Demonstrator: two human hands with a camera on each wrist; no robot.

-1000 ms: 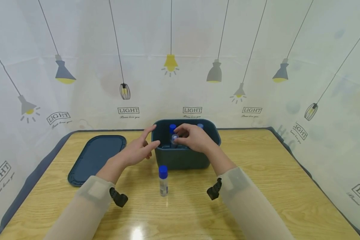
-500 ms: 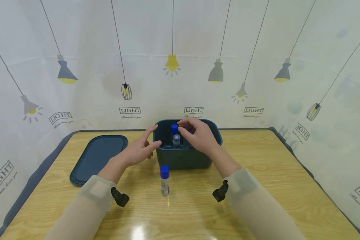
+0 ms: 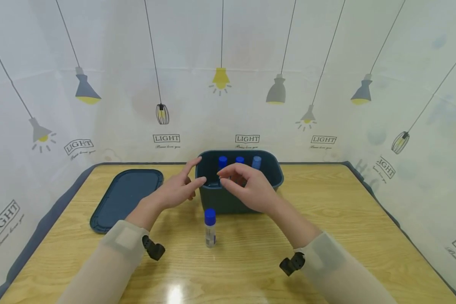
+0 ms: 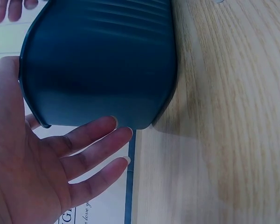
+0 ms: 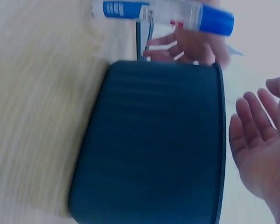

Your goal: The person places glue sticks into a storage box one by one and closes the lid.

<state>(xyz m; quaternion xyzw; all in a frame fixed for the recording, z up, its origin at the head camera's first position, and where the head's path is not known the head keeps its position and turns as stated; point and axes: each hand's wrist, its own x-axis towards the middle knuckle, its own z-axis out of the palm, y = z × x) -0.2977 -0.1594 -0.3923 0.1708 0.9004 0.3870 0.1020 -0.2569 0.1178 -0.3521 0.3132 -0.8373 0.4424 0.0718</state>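
Zero things are filling my slack right grip (image 3: 250, 185); my spread left grip (image 3: 175, 191) is touching the bin (image 3: 228, 201) at nine o'clock; outside, at seven, a tube (image 3: 210, 229) is standing, likely light, stiff, best pinched mid-barrel.

From the bin (image 3: 222, 202), the widest way is running across the table (image 3: 357, 215) toward 3 and 4 o'clock. At 12 the wall (image 3: 197, 114) is standing just behind, barring passage. At 9 the left hand (image 3: 173, 192) is touching the rim, with the lid (image 3: 123, 196) lying beyond. At 7 an upright bottle (image 3: 210, 228) is narrowing the approach. The right hand (image 3: 251, 186) is covering the mouth at 6, while three blue caps (image 3: 256, 162) are rising farther in
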